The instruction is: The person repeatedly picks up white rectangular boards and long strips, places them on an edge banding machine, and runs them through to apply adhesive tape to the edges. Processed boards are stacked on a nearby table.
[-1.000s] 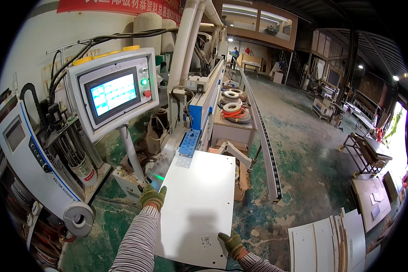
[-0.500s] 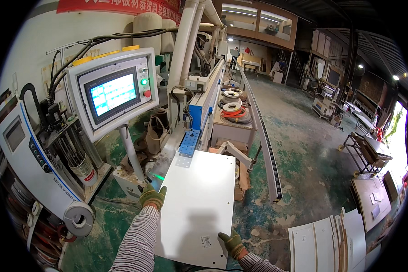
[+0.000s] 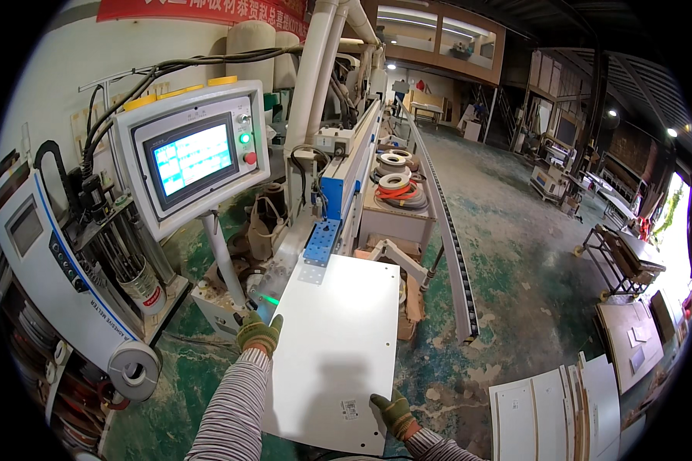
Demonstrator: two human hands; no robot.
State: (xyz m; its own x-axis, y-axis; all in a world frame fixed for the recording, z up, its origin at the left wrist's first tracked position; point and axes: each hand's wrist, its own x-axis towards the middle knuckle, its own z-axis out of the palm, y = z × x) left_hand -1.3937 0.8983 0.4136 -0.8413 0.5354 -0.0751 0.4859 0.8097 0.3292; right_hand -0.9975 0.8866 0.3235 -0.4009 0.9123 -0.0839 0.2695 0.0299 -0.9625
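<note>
And here's the white panel (image 3: 334, 330), dead centre, its far end up against the machine! Left hand (image 3: 258, 336) at nine o'clock, gloved, thumb along the edge; can't tell whether those fingers close underneath. Right hand (image 3: 394, 413) between four and five, gripping the near corner, thumb on top! At twelve, a blue perforated plate (image 3: 322, 242) crowds right over the far left corner. Swing to eleven: a lit console (image 3: 192, 154), its post (image 3: 223, 261) standing at ten. One o'clock, coils of edging (image 3: 400, 196) piled on a tabletop (image 3: 392, 227); at two, a long roller rail (image 3: 452, 276) hems that side. Stacked boards (image 3: 534, 419) on the floor at four, and a grey roll (image 3: 134, 371) out at nine!
</note>
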